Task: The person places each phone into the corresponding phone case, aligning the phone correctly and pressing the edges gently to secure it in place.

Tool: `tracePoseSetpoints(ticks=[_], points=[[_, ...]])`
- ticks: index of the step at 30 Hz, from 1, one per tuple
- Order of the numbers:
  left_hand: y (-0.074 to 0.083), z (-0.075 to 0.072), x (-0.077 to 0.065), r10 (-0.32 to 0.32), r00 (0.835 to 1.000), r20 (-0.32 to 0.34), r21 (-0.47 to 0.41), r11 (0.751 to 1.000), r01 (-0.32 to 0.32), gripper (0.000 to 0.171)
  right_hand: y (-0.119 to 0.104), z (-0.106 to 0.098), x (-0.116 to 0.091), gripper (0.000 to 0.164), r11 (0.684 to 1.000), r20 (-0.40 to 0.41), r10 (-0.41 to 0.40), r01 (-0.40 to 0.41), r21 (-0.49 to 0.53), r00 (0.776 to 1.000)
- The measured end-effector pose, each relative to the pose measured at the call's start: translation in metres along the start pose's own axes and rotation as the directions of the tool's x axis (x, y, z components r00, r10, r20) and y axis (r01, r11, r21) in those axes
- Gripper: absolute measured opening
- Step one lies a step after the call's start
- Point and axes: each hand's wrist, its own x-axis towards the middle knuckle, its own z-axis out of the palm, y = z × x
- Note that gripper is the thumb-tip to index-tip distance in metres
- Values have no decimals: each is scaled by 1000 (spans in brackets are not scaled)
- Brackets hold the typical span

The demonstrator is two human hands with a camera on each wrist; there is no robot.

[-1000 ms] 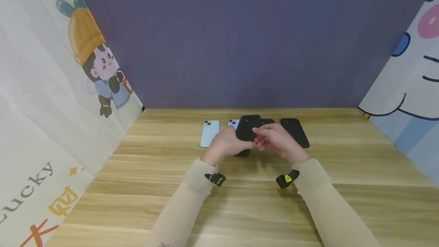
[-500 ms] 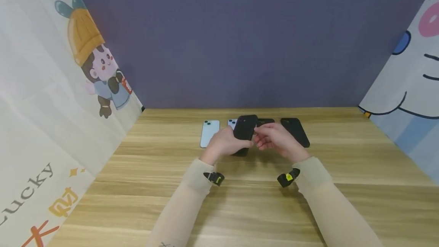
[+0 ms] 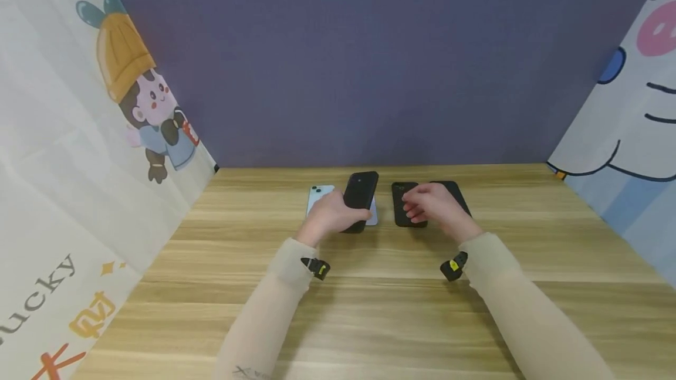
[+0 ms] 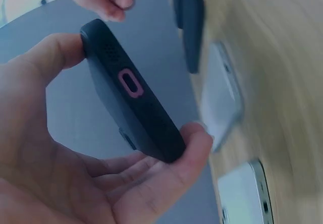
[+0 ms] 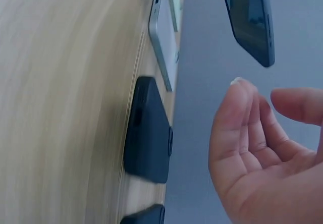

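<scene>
My left hand [image 3: 331, 214] grips a phone in a black case [image 3: 360, 192] by its sides, tilted up off the table. In the left wrist view a pink-rimmed port opening [image 4: 130, 83] shows in the case's bottom edge. The right wrist view catches the phone's dark screen side [image 5: 247, 17]. My right hand [image 3: 435, 207] hovers over the black phones with fingers loosely bent, thumb apart and nothing between them. Beneath it lies a black phone [image 3: 405, 213], partly covered. Behind the held phone, a pale lilac phone [image 3: 373, 213] is mostly hidden.
A mint phone [image 3: 317, 193] lies at the left of the row, partly behind my left hand. At the right end, another black phone [image 3: 454, 189] lies under my right hand's side. The wooden table [image 3: 369, 309] meets a dark blue panel [image 3: 380, 63] at the back.
My left hand has carried the black phone leftward. My right hand has come away from its edge and shifted right, so the black phone on the table shows more.
</scene>
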Motion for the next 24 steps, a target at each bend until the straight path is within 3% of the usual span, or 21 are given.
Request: tracePoseSetpoints(ticks=[8, 12, 17, 24], points=[[-12, -12, 7, -29, 1000, -5, -23, 999, 29, 59, 2, -11, 0, 39, 995, -38, -1, -3, -99, 999], [-17, -18, 10, -39, 999, -13, 33, 999, 40, 60, 8, -15, 2, 36, 981, -62, -18, 5, -192, 998], [-20, -23, 14, -27, 999, -31, 95, 995, 30, 56, 16, -17, 6, 30, 943, -83, -45, 15, -331, 995], [-25, -29, 20, -30, 998, -51, 174, 984, 39, 56, 15, -24, 5, 37, 869, -93, -68, 14, -495, 993]])
